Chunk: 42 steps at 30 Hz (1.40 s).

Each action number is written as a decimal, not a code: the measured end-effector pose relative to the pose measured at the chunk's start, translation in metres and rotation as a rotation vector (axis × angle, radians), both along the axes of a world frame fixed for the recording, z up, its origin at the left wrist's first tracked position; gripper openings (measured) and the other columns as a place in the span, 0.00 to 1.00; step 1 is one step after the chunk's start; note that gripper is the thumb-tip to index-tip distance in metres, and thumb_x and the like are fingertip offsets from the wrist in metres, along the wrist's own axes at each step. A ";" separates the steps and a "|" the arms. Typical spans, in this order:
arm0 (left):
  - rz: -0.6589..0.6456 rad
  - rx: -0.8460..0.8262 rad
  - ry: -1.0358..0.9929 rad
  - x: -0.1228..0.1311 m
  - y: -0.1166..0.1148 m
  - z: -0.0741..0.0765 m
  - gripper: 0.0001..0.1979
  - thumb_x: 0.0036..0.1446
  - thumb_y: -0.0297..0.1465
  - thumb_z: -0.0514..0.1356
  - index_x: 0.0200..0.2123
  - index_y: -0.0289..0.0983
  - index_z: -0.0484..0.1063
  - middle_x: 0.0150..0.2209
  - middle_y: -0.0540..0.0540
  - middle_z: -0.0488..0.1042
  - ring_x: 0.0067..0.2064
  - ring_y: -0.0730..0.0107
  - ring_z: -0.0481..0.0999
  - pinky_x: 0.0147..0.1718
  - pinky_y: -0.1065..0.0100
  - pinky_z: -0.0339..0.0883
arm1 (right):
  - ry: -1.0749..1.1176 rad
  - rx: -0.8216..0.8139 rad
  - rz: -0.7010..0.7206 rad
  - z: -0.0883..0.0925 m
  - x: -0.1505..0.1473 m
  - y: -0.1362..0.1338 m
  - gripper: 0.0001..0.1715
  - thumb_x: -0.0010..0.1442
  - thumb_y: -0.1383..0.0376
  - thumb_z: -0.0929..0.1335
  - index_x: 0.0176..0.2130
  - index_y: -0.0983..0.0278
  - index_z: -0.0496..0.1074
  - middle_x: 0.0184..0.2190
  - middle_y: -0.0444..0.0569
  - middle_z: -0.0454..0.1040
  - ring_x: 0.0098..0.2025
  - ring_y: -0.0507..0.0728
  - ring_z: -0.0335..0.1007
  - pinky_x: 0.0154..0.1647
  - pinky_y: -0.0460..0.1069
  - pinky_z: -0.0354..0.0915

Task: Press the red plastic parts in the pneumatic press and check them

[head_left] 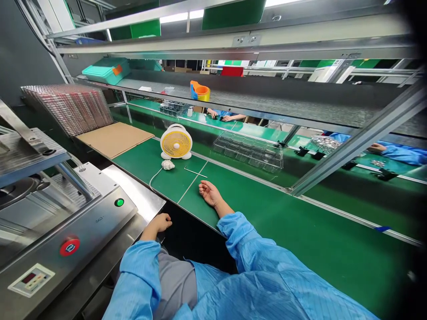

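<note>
My right hand (210, 194) rests palm up on the green table (267, 204), its fingers loosely curled with nothing visible between them. Just beyond its fingertips lies a thin bent metal rod, a hex key in shape (196, 172). My left hand (162, 222) hovers beside the table's near edge, by the metal machine; its fingers are curled in and what they hold, if anything, is hidden. A small yellow and white fan (176, 142) stands upright further back, with a crumpled white bundle (168, 165) and a white cable in front of it.
At the left stands a metal machine (100, 222) with a green button and a red button. Brown cardboard (116, 137) and stacked clear trays (71, 106) lie behind it. A slanted metal post (360, 133) rises at right. Other people's hands (230, 118) work across the line.
</note>
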<state>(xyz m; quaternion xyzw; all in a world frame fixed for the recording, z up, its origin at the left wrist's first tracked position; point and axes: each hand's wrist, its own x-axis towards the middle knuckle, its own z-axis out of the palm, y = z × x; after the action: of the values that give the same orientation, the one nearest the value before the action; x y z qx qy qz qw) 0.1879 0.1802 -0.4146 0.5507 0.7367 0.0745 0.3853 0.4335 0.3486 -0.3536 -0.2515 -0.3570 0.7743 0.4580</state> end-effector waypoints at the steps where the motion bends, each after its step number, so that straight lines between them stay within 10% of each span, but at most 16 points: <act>1: 0.000 -0.002 0.001 0.000 0.000 0.000 0.11 0.58 0.32 0.59 0.43 0.37 0.74 0.33 0.48 0.80 0.31 0.72 0.78 0.33 0.72 0.66 | 0.002 0.000 0.000 0.000 0.000 0.000 0.18 0.51 0.55 0.77 0.37 0.63 0.73 0.28 0.46 0.75 0.27 0.52 0.68 0.25 0.46 0.67; 42: 0.023 0.028 -0.035 -0.006 0.005 -0.020 0.10 0.57 0.32 0.59 0.42 0.36 0.74 0.32 0.47 0.79 0.31 0.71 0.77 0.33 0.72 0.65 | 0.044 0.002 0.025 -0.004 -0.001 0.004 0.18 0.50 0.57 0.78 0.36 0.63 0.74 0.29 0.47 0.75 0.27 0.52 0.68 0.25 0.45 0.66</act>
<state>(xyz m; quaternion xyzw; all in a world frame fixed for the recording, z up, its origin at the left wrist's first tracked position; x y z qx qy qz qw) 0.1819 0.1851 -0.4350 0.5462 0.7349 0.0990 0.3895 0.4328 0.3522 -0.3578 -0.2293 -0.3508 0.7850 0.4563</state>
